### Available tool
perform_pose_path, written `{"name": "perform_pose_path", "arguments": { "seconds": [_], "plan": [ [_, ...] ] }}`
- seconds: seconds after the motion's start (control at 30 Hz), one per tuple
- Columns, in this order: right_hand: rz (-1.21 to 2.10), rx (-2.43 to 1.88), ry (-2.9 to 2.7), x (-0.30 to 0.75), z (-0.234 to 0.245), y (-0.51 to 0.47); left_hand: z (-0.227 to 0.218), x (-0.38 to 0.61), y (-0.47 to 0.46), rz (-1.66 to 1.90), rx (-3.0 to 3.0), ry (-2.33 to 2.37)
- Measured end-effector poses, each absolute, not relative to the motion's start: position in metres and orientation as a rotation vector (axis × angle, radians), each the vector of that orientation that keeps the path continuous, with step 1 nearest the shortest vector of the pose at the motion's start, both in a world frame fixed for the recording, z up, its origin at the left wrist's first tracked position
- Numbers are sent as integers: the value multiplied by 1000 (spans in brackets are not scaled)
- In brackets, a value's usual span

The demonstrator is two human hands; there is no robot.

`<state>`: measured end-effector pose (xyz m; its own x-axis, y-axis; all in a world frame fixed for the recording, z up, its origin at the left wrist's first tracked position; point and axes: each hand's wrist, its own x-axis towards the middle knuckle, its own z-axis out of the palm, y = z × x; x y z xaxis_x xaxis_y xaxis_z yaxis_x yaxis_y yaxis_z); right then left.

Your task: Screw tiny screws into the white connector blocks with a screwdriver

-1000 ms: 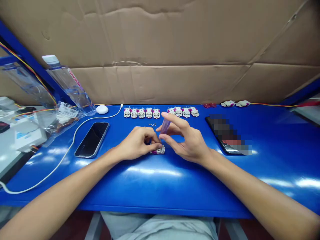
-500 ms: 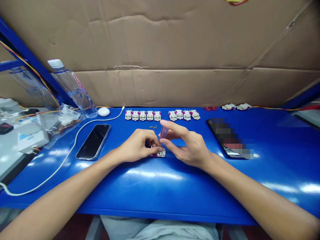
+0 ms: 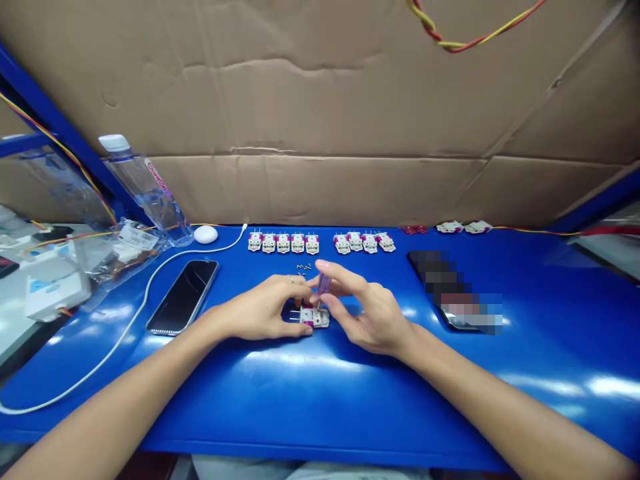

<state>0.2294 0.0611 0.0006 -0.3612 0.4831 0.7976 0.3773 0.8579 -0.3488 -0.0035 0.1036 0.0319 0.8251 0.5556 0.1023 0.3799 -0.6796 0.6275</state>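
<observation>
As the right hand pinches a purple-handled screwdriver nearly upright, its tip meets a white-and-magenta module, held by the left hand on the blue counter, fingers hiding part of it! Just beyond, tiny screws, barely readable, then matching modules lined up!

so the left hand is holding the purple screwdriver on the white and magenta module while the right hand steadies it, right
No, the hands are swapped: in the head view the right hand holds the purple screwdriver on the white and magenta module while the left hand steadies it.
</observation>
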Motion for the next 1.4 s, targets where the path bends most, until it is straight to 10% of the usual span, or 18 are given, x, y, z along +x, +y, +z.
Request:
{"name": "perform_pose_path", "arguments": {
  "seconds": [1.4],
  "plan": [
    [7, -657, -1859, 231, 11, 59, 17, -3, 100, 404, 2149, 697]
  ]
}}
